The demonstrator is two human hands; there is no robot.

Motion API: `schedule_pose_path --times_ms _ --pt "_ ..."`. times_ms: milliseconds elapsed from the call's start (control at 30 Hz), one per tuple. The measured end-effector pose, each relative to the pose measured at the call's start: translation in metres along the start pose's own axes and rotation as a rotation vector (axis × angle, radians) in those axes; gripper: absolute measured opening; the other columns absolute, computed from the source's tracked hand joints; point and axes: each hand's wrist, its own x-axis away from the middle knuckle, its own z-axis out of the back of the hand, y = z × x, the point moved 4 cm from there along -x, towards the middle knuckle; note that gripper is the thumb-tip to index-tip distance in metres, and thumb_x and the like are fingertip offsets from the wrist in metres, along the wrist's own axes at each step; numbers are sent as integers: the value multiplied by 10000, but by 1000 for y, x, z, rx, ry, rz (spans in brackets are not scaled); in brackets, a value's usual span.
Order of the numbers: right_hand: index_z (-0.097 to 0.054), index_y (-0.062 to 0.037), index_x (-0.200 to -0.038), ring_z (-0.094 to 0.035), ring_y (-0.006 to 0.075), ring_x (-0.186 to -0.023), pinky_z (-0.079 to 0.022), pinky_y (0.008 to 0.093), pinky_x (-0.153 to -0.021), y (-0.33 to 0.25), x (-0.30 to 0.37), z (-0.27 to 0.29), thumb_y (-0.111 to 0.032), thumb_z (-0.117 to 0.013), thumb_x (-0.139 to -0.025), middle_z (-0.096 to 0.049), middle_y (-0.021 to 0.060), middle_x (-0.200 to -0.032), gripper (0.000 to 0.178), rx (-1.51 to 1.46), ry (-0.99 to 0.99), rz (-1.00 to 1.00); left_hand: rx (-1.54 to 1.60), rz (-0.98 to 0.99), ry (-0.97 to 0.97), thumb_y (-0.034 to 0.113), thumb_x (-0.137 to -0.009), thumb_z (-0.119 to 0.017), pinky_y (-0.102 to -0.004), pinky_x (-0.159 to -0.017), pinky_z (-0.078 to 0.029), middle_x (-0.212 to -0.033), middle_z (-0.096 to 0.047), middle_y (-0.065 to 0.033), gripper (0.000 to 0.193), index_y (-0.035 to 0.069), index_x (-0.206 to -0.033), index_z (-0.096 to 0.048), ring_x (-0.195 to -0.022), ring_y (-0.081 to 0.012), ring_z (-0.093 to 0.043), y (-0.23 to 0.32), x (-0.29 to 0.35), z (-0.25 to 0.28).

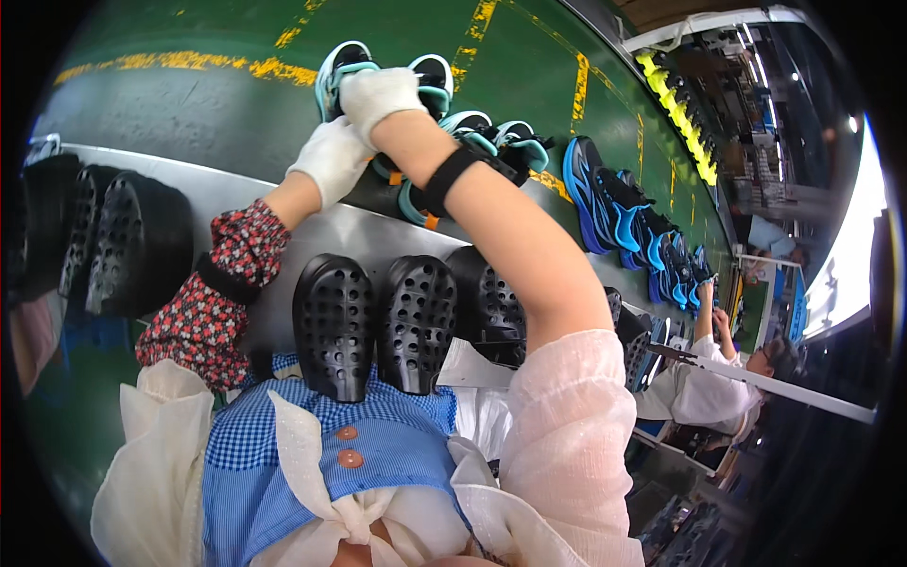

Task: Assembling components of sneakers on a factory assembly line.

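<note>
A person's 2 white-gloved hands reached out over a grey conveyor belt [283,213]. The right hand [378,97] closed over the top of a teal and black shoe [345,64] on the green belt beyond. The left hand [333,159] gripped the shoe's lower side. Black perforated shoe soles [333,326] stood in a row just before the person's chest.

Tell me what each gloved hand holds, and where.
Both the left hand and right hand grip the teal-and-black shoe; exact hold hidden by the gloves.
</note>
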Motion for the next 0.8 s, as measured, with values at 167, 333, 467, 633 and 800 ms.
schedule_pose_path --times_ms 167,333,467,633,800 --pt "-720 -184 -1015 -676 217 -963 -545 367 -701 2 -34 -13 -185 -575 -836 -702 47 -1037 230 46 -58 -88 52 28 -2 88 -798 -571 -448 -868 -455 -1015 -612 -200 205 58 -984 -651 -992 -396 -553 3 1 7" --pt "-707 -124 -1004 -660 270 -996 -537 397 -805 -7 -24 -4 -188 -586 -819 -679 110 -1080 230 -61 -128 -42 -151 3 216 87 -722 -653 -426 -907 -442 -1030 -613 -103 191 91 -913 -647 -1036 -331 -539 14 28 45" --pt "-686 -71 -987 -659 332 -955 -528 430 -803 5 -19 -2 -177 -507 -832 -676 174 -1024 260 -77 -157 -116 8 26 424 121 -718 -711 -389 -877 -458 -982 -642 -71 210 97 -923 -667 -963 -295 -573 13 30 33" --pt "-650 -58 -982 -652 351 -939 -513 425 -818 2 -13 0 -154 -492 -821 -671 205 -994 245 -90 -70 -166 30 159 403 129 -707 -708 -346 -846 -471 -900 -647 -73 228 109 -932 -676 -928 -265 -586 0 31 34" --pt "-626 -70 -1051 -627 341 -999 -485 424 -875 1 -7 26 -227 -467 -828 -662 177 -1036 316 -43 -169 -196 66 380 423 113 -708 -687 -355 -861 -485 -1019 -600 -99 258 109 -965 -685 -956 -289 -588 -15 36 36"
